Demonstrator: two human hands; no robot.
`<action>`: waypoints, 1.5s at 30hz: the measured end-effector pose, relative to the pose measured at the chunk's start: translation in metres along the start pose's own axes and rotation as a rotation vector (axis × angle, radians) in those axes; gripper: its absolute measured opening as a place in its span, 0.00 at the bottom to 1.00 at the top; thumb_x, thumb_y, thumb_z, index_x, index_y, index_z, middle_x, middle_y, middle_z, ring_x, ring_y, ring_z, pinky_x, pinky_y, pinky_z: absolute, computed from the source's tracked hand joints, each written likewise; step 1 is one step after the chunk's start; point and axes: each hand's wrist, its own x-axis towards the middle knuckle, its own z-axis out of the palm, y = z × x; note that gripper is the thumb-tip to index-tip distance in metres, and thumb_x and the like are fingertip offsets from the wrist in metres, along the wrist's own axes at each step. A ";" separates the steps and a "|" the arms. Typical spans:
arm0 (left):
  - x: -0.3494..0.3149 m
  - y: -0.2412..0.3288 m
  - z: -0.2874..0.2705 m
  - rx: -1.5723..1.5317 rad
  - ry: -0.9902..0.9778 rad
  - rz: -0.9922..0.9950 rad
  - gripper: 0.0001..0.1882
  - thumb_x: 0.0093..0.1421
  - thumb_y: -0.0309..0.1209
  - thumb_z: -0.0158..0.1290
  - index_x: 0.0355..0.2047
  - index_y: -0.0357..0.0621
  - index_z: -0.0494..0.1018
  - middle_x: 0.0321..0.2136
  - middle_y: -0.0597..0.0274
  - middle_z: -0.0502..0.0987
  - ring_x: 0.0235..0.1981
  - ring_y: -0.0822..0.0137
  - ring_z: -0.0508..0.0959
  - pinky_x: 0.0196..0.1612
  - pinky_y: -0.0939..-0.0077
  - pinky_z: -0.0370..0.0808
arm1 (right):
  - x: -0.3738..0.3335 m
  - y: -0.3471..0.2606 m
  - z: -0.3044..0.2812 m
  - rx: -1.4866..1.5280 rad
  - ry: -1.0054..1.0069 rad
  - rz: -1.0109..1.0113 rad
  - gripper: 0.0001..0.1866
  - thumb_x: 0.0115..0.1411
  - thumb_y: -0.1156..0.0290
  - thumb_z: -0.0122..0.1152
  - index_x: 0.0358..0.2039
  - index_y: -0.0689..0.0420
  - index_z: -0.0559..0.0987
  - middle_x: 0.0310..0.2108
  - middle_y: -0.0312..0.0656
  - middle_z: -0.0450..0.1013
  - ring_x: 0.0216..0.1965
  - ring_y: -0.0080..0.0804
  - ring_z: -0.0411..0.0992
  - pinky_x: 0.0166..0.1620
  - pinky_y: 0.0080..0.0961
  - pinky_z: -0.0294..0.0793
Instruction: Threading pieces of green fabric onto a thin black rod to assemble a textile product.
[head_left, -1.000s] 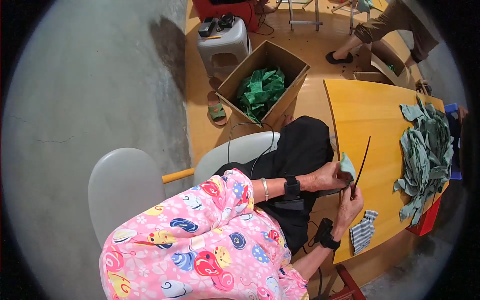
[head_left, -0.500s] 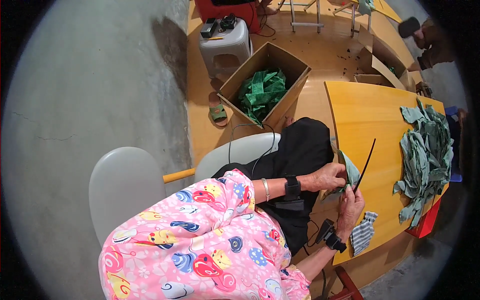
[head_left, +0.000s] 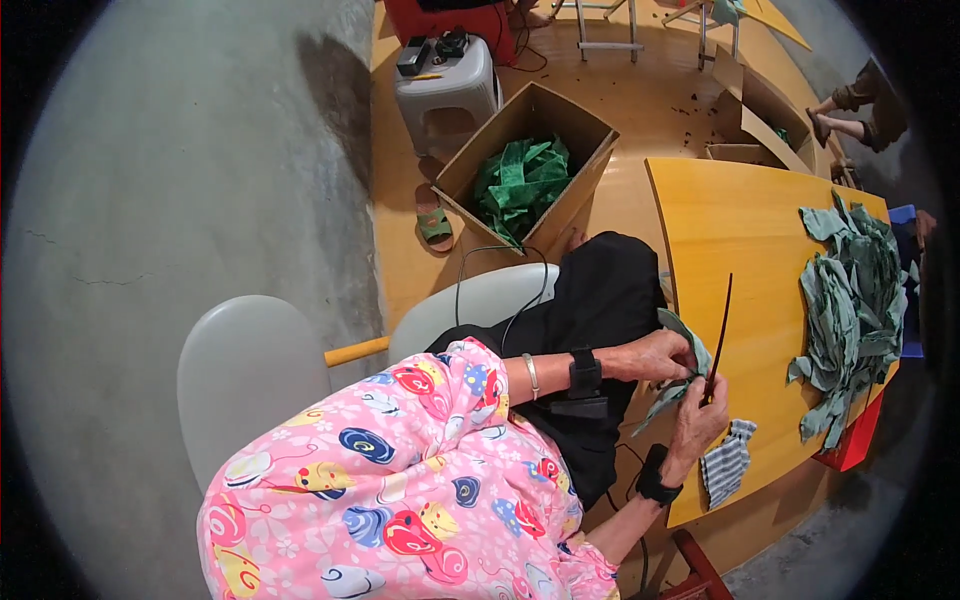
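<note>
Over the near edge of the yellow tabletop, my left hand (head_left: 655,356) pinches a pale green cloth-like strip (head_left: 698,338). One end of the strip hangs down below the fingers. Close against it, my right hand (head_left: 697,418) is closed around the lower end of a long, thin dark stick (head_left: 724,325), whose tip points away over the table. The stick's exact kind cannot be made out. The right fingertips meet the strip beside the left hand's. A striped grey-and-white fabric piece (head_left: 726,466) lies on the table just right of my right wrist.
Many similar green strips lie heaped (head_left: 850,310) along the right of the yellow table (head_left: 700,230). Ahead, a cardboard box (head_left: 590,175) holds darker green strips. A white stool (head_left: 450,100) carries small black devices. A person's legs (head_left: 850,125) show at the upper right.
The dark stick has swung more upright. The strip has shifted, its end now hanging lower between my hands, and my right wrist has turned. The person at upper right has moved; legs now show.
</note>
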 end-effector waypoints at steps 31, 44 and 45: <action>-0.003 0.005 -0.004 -0.578 0.114 0.115 0.07 0.49 0.24 0.49 0.30 0.36 0.69 0.29 0.67 0.70 0.29 0.76 0.69 0.28 0.82 0.67 | 0.004 0.002 0.031 0.427 0.004 0.228 0.10 0.57 0.69 0.53 0.28 0.65 0.71 0.23 0.34 0.66 0.24 0.20 0.61 0.29 0.18 0.64; 0.001 0.000 0.006 -0.315 0.294 0.132 0.11 0.49 0.25 0.54 0.31 0.38 0.64 0.22 0.71 0.66 0.23 0.81 0.65 0.25 0.85 0.64 | 0.002 0.001 0.026 0.272 0.011 0.075 0.10 0.57 0.70 0.53 0.34 0.64 0.73 0.22 0.36 0.70 0.23 0.25 0.67 0.26 0.21 0.66; 0.001 0.002 0.006 -0.297 0.268 0.128 0.09 0.51 0.25 0.53 0.31 0.38 0.65 0.21 0.71 0.66 0.22 0.81 0.64 0.25 0.84 0.64 | 0.004 0.003 0.024 0.440 -0.054 0.134 0.09 0.58 0.70 0.53 0.34 0.64 0.73 0.21 0.33 0.68 0.21 0.21 0.65 0.24 0.18 0.63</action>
